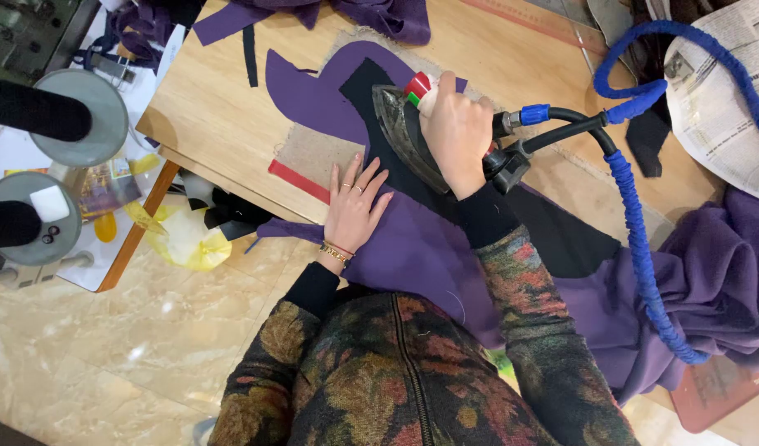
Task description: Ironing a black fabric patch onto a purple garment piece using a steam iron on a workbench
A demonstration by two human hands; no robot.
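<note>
My right hand grips the handle of a dark steam iron that rests on a black fabric piece laid over purple cloth. My left hand lies flat, fingers spread, on the purple cloth just beside the iron, holding it down at the table's near edge. A blue-wrapped hose runs from the back of the iron and loops off to the right.
The wooden table also carries a brown pad with a red strip, more purple fabric heaped at right, and a newspaper. Left of the table stands a machine with round grey discs. Yellow plastic lies on the tiled floor.
</note>
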